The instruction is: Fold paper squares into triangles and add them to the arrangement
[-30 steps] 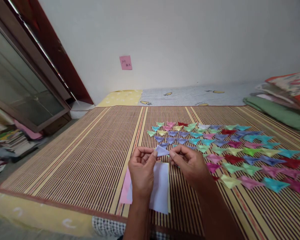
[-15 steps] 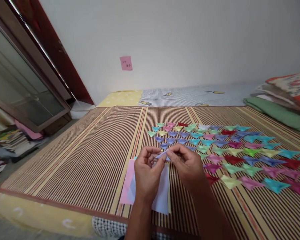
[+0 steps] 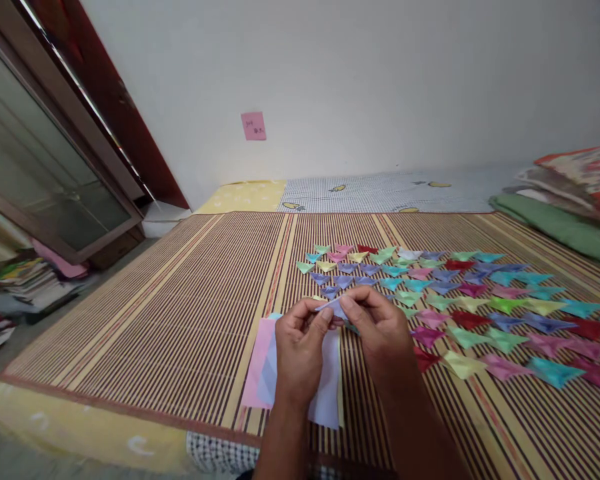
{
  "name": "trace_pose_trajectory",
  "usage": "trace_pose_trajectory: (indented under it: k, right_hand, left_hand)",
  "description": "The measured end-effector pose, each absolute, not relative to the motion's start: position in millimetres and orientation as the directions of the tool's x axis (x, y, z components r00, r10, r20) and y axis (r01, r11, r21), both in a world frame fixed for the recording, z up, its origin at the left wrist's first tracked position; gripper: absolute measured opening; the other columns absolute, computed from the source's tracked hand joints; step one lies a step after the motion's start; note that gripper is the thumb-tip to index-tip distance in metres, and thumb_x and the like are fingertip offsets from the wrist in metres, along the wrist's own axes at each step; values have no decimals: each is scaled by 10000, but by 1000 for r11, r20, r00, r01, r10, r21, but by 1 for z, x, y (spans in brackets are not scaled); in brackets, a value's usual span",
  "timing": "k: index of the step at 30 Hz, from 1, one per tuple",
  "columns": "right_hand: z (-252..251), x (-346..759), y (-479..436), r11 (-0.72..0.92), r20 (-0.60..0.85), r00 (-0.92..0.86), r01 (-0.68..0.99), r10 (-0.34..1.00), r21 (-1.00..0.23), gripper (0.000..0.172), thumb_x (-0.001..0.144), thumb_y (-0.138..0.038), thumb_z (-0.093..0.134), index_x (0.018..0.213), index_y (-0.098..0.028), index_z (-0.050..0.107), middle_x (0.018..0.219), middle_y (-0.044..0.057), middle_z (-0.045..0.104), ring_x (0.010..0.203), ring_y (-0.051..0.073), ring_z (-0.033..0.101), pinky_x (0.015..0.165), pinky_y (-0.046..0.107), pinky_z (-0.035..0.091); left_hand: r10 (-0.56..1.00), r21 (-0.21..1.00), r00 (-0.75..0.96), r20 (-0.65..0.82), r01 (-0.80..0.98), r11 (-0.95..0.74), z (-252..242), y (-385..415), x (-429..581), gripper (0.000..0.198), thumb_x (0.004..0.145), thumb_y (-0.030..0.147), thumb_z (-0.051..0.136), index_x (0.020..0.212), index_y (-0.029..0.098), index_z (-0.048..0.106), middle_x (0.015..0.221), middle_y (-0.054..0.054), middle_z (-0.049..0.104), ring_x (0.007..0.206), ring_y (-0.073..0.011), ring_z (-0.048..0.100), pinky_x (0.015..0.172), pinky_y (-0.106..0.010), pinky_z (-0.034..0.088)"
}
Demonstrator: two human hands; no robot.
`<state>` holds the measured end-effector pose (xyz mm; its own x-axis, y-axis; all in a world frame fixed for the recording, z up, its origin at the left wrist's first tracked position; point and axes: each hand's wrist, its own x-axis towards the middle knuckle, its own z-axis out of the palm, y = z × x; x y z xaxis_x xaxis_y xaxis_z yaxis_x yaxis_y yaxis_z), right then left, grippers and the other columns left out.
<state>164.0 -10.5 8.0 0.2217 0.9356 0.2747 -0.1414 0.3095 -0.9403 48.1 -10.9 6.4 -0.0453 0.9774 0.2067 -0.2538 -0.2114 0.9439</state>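
Observation:
Between my two hands is a small folded piece of lavender paper point(image 3: 337, 307). My left hand point(image 3: 303, 347) pinches its left side with thumb and fingers. On the other side, my right hand point(image 3: 377, 327) grips it between thumb and index finger. Below my hands lie sheets of paper point(image 3: 326, 397), lavender on top and pink point(image 3: 257, 370) at the left, partly covered by my left hand and wrist. Rows of folded paper pieces point(image 3: 471, 320) in many colours spread over the mat to the right, the nearest ones just beside my right hand.
A striped bamboo mat point(image 3: 180, 320) covers the bed. Folded cloths and a green fabric point(image 3: 555, 223) are piled at the far right. A pink note point(image 3: 253, 126) sticks to the wall. At left stand a glass-fronted cabinet point(image 3: 45, 160) and a stack of books point(image 3: 25, 283).
The lavender paper has tilted and shows more of its face. My left hand's fingers have curled in closer around it, and both hands have shifted slightly right in view.

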Motion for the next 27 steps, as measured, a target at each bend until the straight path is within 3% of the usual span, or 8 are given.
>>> trace_pose_trajectory:
  k: [5,9,13,22,27]
  right_hand:
    - [7,166,-8,320,281,217,-172,935,-932,167,866,-321,695,753,-207,647,658,-23,616,622,148,583,602,263,491]
    - [6,166,-8,266,216,218,-233,952,-935,196,845,-339,706,724,-204,632,635,-28,587,591,140,544,576,260,448]
    - [3,171,-6,273,258,150,-95,955,-957,203,856,-335,694,712,-204,636,648,-25,588,615,142,539,599,261,440]
    - [-2,180,-4,270,268,-34,80,963,-960,262,919,-386,650,743,-192,645,679,-7,612,648,155,538,614,275,414]
    - [0,186,-7,291,283,-72,174,957,-941,273,923,-363,633,708,-199,605,616,-39,505,585,133,442,550,262,336]
  left_hand:
    - [965,947,-11,263,-188,-260,5,-12,47,282,957,371,643,769,173,711,740,-31,706,728,-171,660,733,-273,512]
    - [974,951,27,225,-224,-213,5,-10,47,307,942,417,661,755,175,687,716,-23,683,714,-168,642,724,-268,499]
    - [979,963,83,184,-213,-163,7,-8,45,268,851,409,766,761,174,675,731,-9,653,712,-155,604,694,-249,476]
    - [989,938,-57,134,-316,-145,-7,-3,42,234,844,343,762,724,172,657,699,12,602,698,-135,550,694,-237,450]
    - [997,952,9,77,-299,-71,-6,-1,38,216,801,343,801,769,157,695,731,6,629,692,-124,546,684,-229,437]
